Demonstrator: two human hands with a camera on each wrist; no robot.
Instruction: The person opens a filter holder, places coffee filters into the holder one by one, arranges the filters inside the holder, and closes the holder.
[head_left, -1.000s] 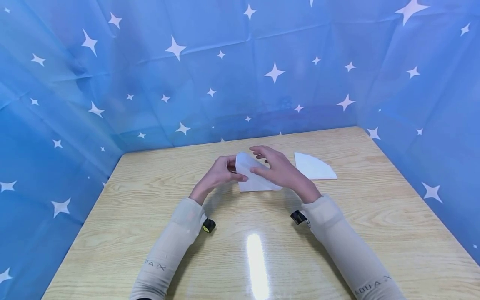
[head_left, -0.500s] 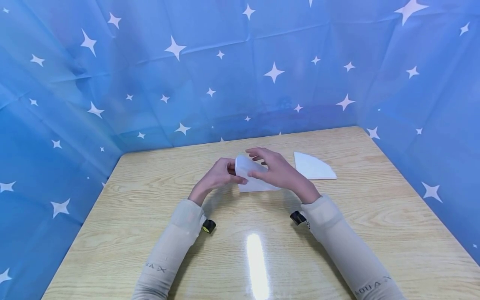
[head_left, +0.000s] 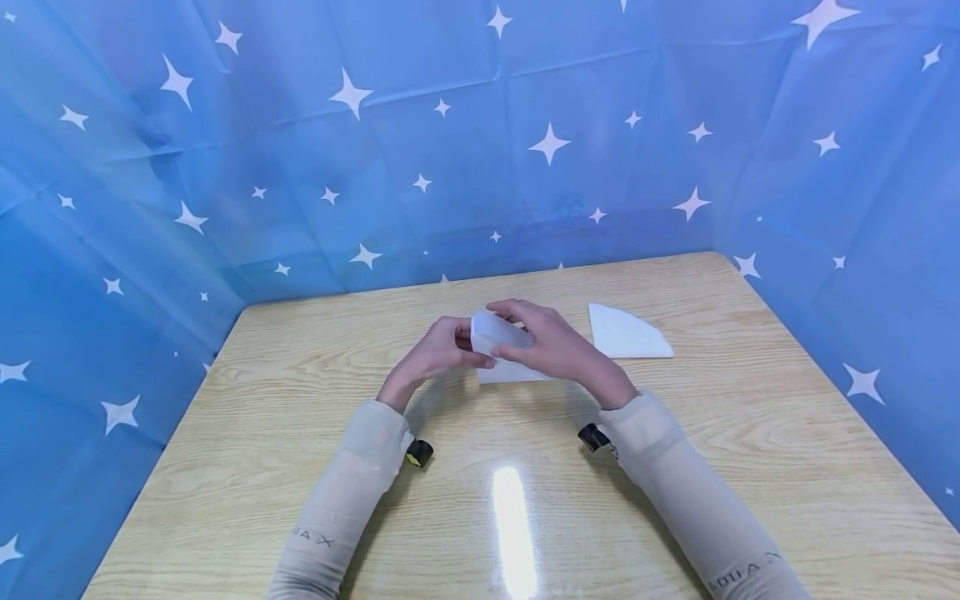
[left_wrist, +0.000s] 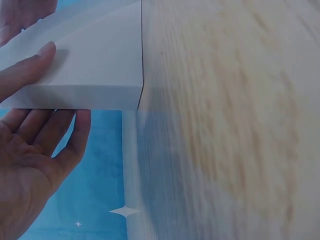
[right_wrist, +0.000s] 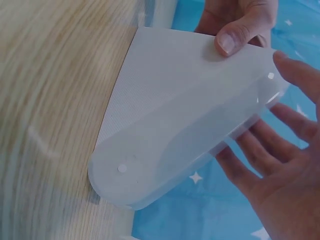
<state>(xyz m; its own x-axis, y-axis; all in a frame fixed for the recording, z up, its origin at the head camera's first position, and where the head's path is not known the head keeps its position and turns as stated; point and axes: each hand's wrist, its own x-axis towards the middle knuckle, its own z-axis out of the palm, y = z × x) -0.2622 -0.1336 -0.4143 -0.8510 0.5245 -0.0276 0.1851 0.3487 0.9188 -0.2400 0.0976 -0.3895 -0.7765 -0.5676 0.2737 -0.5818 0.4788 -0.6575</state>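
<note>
Through the head view I find a white, fan-shaped flat panel (head_left: 510, 372) over the far half of the pale wood-grain table (head_left: 300, 383), toward the middle of its far edge. The left hand (head_left: 442, 343) holds one end; the right hand (head_left: 551, 342) curves around a frosted, translucent plastic strip (head_left: 501, 333) on it. A second white, quarter-round panel (head_left: 630, 335) lies flat, nearer the table's far right corner, with neither hand on it. I judge the held piece to be mid-work; whether the other is finished or waiting, I cannot tell.

In the left wrist view I see the grip plainly: thumb on the smooth white face, fingers against the opposite side, pinching the panel's thickness. One straight edge appears to stand on the table.

From the right wrist view I make out a finely ribbed white face and the smooth, glossy strip running slantwise along it, round-ended, with small white dots (right_wrist: 122, 168) near its ends. Thumb and fingers sit on opposite sides of the strip, a light hold by my reading. The strip lies against the panel, but I cannot tell whether it is fully seated; checking that seems left.
</note>
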